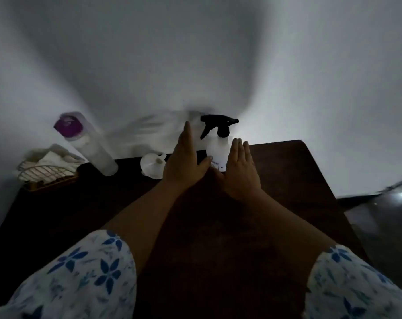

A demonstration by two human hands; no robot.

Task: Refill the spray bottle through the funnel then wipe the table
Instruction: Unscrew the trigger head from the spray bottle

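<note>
A clear spray bottle (218,148) with a black trigger head stands at the far edge of the dark wooden table (299,171). My left hand (186,160) and my right hand (240,166) are stretched out flat in front of it, fingers straight, holding nothing. The hands hide the bottle's lower part. A white funnel (152,165) lies on the table just left of my left hand. A tall clear bottle with a purple cap (89,143) stands further left.
A wire basket (45,174) with pale cloths sits at the far left corner. A white wall rises right behind the table. The table's right edge drops to a grey floor (384,215).
</note>
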